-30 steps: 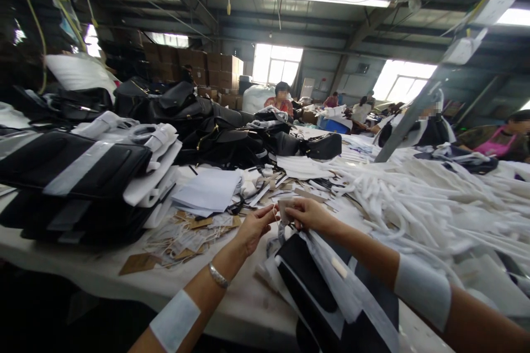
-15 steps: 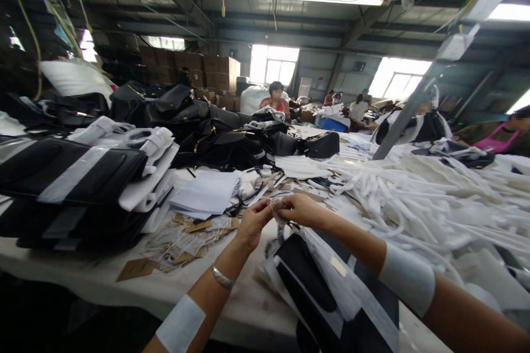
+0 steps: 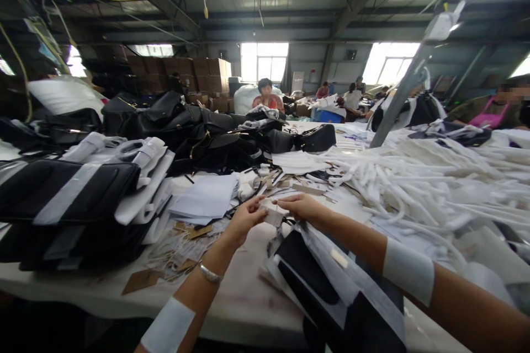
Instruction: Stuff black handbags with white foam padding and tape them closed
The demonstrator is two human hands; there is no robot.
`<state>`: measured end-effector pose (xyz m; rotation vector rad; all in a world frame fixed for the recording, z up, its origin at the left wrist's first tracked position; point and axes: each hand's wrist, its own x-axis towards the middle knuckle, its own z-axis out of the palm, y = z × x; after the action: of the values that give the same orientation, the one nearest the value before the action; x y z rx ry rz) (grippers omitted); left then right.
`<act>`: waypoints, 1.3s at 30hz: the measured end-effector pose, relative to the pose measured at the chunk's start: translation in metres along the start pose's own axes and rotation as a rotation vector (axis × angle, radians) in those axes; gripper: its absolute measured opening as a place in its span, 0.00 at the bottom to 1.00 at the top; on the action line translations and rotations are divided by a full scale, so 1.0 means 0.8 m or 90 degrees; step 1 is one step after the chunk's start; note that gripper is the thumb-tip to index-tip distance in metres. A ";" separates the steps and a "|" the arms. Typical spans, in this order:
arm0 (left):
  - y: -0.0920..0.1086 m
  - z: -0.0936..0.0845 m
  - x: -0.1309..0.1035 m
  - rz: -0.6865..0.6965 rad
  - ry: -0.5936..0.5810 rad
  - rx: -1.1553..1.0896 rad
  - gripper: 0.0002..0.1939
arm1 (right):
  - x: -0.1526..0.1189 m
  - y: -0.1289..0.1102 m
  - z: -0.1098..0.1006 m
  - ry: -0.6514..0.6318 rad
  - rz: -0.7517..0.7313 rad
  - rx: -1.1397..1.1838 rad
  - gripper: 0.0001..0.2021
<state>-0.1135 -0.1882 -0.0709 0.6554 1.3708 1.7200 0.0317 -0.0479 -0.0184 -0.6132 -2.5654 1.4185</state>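
Observation:
Between my hands, above the near end of a black bag partly wrapped in white sheeting, is a small pale tag with a thin string. My left hand pinches the tag's left side, thumb and fingers together. The fingers of my right hand are closed at the string by the tag's upper right. Left of the bag, a loose pile of brown tags with strings and clear pouches lies on the white table.
Wrapped black bags are stacked at the left. White sheets lie beyond the tags, and black bags are heaped behind. White padding strips cover the right side. A person is across the table.
My left hand has shifted slightly left and down, parting a little from my right hand. The pale tag now shows between them. The whole view has shifted a little.

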 end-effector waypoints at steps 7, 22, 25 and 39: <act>-0.019 -0.006 0.024 -0.047 0.095 -0.072 0.18 | -0.016 0.009 -0.004 0.052 -0.079 -0.052 0.16; 0.030 0.009 0.060 0.196 0.115 -0.013 0.26 | -0.115 0.037 -0.033 0.211 -0.230 -0.195 0.11; 0.052 0.010 0.025 0.260 0.110 0.053 0.28 | -0.155 0.069 -0.040 0.304 -0.204 -0.259 0.12; 0.068 0.014 -0.047 0.302 0.266 0.639 0.22 | -0.271 0.182 -0.028 0.509 0.072 -0.163 0.29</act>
<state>-0.0997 -0.2179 -0.0120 1.2829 2.5753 1.4593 0.2761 -0.0527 -0.1130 -1.1035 -2.0694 0.6469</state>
